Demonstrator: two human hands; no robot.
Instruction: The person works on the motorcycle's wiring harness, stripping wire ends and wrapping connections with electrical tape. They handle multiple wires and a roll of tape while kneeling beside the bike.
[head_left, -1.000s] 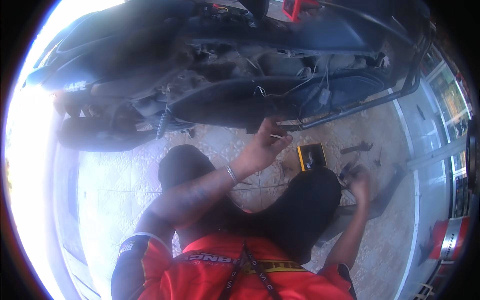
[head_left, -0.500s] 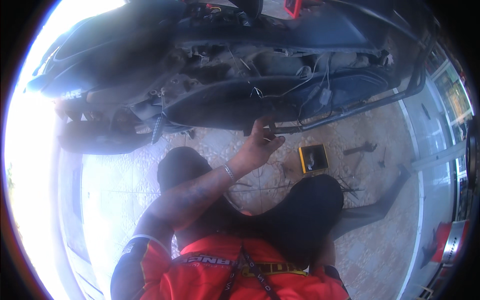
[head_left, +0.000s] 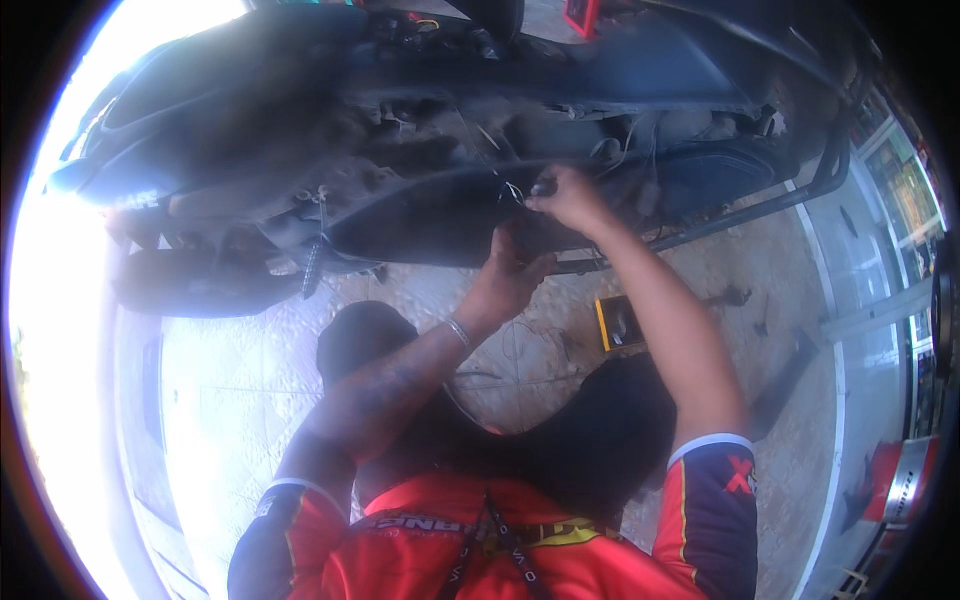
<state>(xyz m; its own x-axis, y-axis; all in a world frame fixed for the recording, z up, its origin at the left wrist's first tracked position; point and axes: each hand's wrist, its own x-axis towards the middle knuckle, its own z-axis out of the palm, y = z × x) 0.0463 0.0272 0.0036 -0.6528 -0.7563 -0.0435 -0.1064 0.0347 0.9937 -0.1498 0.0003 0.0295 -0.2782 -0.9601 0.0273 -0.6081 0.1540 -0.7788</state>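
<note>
- Now the right hand [head_left: 572, 203] has come up far, pinching a small dark object [head_left: 543, 188] beside the wires [head_left: 514, 192].
- Left hand [head_left: 500, 282] stays nearer; I cannot tell its grip.

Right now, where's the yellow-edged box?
In the head view, the yellow-edged box sits on the tiled floor, right of centre, beyond the right knee, left of the right forearm.

Right hand [head_left: 572, 203] popped up far side by bike [head_left: 420, 215], pinching small dark thing [head_left: 543, 187]. Right forearm [head_left: 672, 318] now half hiding yellow-edged box [head_left: 605, 326]. Left hand [head_left: 503, 280] nudged bit left.
</note>
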